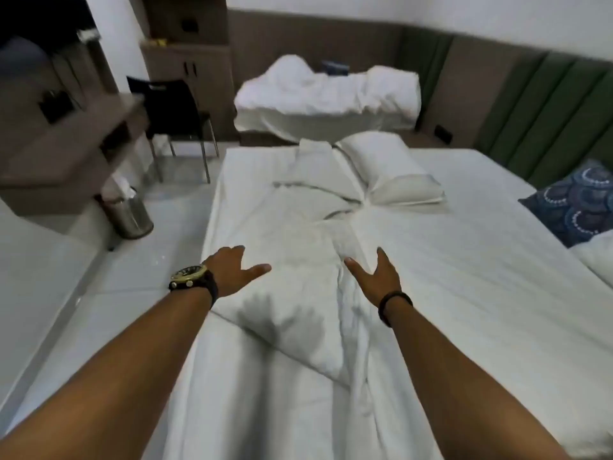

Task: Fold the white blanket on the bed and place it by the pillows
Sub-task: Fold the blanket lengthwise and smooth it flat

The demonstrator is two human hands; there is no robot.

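A white blanket (pixel 298 247) lies rumpled down the left half of the bed (pixel 464 260), running from the near edge toward the far end. My left hand (pixel 232 270), with a watch on its wrist, hovers open over the blanket's left side. Over the blanket's middle crease is my right hand (pixel 374 277), fingers spread and holding nothing. Two white pillows (pixel 391 174) lie askew at the far end of the bed. A blue patterned pillow (pixel 577 204) rests at the right by the green headboard (pixel 547 114).
A second bed (pixel 328 94) with heaped white bedding stands beyond. On the left are a black chair (pixel 172 107), a wooden desk (pixel 66 141) and a metal bin (pixel 132 214) on the pale floor. Another white pillow edge (pixel 597 260) shows at far right.
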